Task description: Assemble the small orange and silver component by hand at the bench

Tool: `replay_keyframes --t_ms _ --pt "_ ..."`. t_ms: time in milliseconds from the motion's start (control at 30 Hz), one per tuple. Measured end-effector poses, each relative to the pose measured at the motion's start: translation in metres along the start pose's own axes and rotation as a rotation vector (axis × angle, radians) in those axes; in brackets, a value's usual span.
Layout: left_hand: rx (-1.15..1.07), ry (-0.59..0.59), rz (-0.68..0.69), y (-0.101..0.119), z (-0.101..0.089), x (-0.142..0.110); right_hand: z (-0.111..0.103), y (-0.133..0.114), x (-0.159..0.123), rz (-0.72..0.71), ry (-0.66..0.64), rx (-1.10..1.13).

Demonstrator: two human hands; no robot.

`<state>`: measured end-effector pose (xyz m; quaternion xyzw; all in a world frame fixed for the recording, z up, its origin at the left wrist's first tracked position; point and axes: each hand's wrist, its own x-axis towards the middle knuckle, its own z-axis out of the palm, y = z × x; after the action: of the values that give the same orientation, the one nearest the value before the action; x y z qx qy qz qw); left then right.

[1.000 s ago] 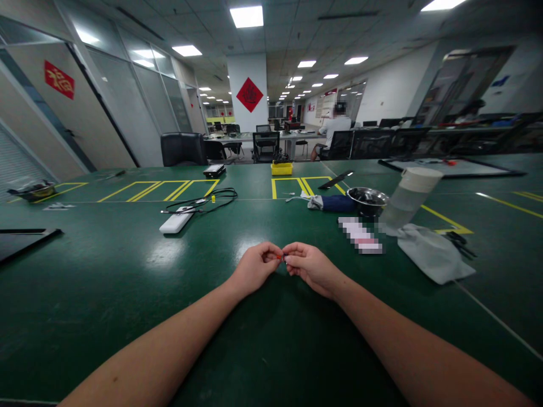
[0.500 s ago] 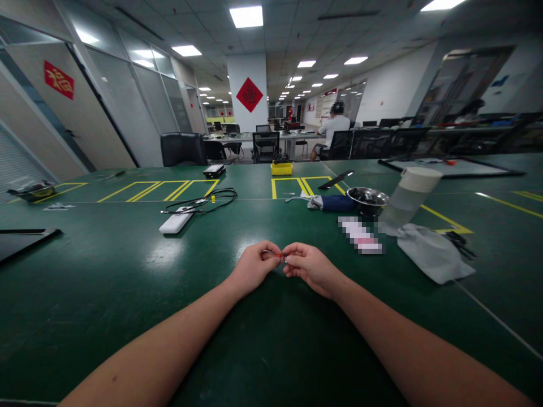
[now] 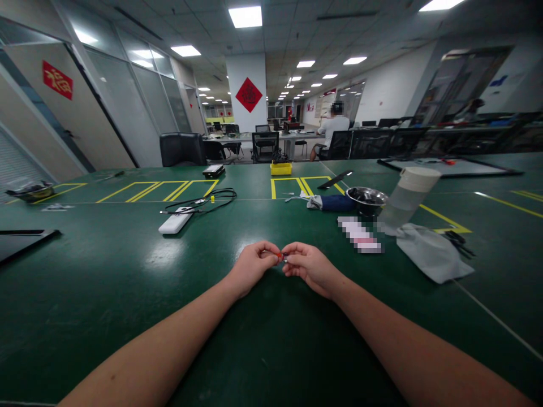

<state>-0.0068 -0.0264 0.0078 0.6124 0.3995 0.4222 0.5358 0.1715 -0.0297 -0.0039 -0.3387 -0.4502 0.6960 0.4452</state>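
My two hands meet fingertip to fingertip just above the green table [image 3: 127, 282], near its middle. My left hand [image 3: 253, 265] is closed in a pinch on a tiny red piece [image 3: 280, 256]. My right hand [image 3: 309, 265] is also pinched, its fingertips on a small silvery bit right beside the red piece. The two small parts touch between my fingers and are too small to name. Both forearms rest low over the table.
A white power bank with black cables [image 3: 176, 220] lies at the left. A metal bowl [image 3: 367, 199], a clear plastic jar [image 3: 408, 199], a grey cloth [image 3: 432, 251] and a blue pouch [image 3: 335, 202] stand at the right. A person sits at a far desk [image 3: 335, 125].
My hands have barely moved; the fingertips shifted slightly on the small red piece.
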Motion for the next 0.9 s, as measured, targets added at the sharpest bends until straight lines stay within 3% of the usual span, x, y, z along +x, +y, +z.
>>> replay_keyframes --t_ms 900 --pt "0.017 0.003 -0.033 -0.0073 -0.0016 0.0021 0.0017 0.0003 0.0 -0.023 0.031 -0.026"
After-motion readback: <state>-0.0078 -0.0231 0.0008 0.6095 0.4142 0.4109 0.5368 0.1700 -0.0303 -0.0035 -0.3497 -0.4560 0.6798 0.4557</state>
